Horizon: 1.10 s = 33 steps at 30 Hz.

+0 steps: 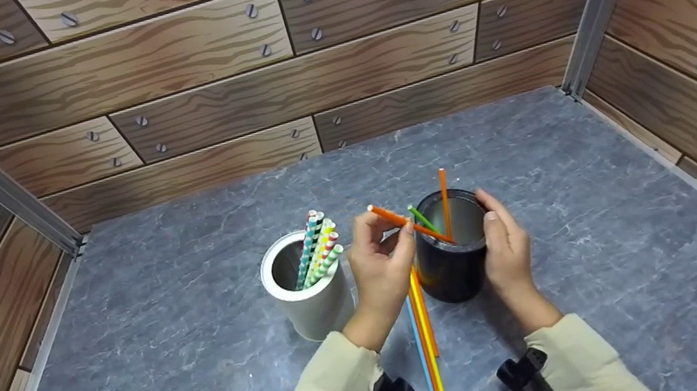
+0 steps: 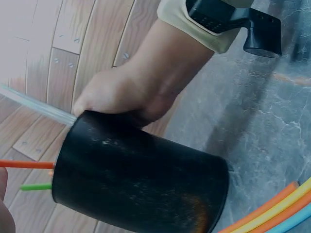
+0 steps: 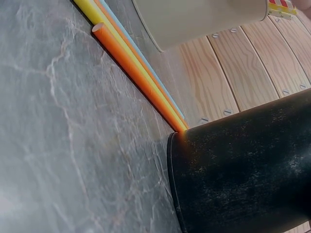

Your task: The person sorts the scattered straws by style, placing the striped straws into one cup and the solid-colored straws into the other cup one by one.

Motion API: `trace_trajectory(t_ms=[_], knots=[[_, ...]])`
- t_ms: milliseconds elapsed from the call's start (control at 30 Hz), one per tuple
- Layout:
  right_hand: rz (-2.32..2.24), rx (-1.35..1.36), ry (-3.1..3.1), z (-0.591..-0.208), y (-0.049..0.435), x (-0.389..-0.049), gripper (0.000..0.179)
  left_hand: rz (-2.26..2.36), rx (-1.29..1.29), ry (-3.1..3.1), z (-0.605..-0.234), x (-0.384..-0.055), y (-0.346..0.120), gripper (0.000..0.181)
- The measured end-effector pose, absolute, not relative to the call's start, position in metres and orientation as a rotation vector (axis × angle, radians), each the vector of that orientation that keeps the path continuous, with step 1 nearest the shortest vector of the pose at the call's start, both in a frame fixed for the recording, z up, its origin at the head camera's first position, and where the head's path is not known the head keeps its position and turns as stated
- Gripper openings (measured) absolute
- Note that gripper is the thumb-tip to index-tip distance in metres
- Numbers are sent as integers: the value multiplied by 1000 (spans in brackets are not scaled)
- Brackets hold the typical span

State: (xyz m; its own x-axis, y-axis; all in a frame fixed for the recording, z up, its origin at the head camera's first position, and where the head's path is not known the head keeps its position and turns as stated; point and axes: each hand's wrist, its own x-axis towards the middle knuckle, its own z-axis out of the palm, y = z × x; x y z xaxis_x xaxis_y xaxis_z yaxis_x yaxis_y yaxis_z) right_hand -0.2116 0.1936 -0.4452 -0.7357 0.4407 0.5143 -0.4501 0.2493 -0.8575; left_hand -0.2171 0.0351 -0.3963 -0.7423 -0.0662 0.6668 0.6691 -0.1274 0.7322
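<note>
My left hand (image 1: 382, 266) pinches a slanting orange straw (image 1: 389, 216) between thumb and fingers. The straw's lower end reaches inside the rim of a black cup (image 1: 451, 275). Around the right side of that cup, my right hand (image 1: 510, 253) grips it, thumb near the rim. Another orange straw (image 1: 445, 201) stands upright in the cup, and a green straw (image 1: 421, 217) leans at its left. In the left wrist view the cup's dark wall (image 2: 141, 170) hides most of the right hand's fingers.
A white cup (image 1: 316, 315) with several patterned paper straws (image 1: 319, 250) stands just left of my left hand. Between the cups, loose orange, yellow and blue straws (image 1: 427, 342) lie on the grey marbled table (image 1: 161, 319). Wood-print walls (image 1: 213, 80) enclose the table's back and sides.
</note>
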Motion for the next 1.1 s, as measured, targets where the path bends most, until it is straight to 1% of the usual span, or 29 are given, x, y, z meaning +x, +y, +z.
trace_trajectory(t_ms=[233, 433, 733, 1100], knots=[[1570, 18, -1797, -445, 194, -212, 35, -1986, -613, -1731, -409, -224, 37, 18], [1558, 18, -1805, -445, 193, -212, 35, -2037, -579, -1801, -415, -226, 39, 21], [1575, 9, -1804, -445, 194, -212, 36, -2013, -539, -1968, -414, -224, 41, 16], [1579, 32, -1789, -445, 192, -212, 36, -1992, -546, -1956, -416, -221, 37, 12]])
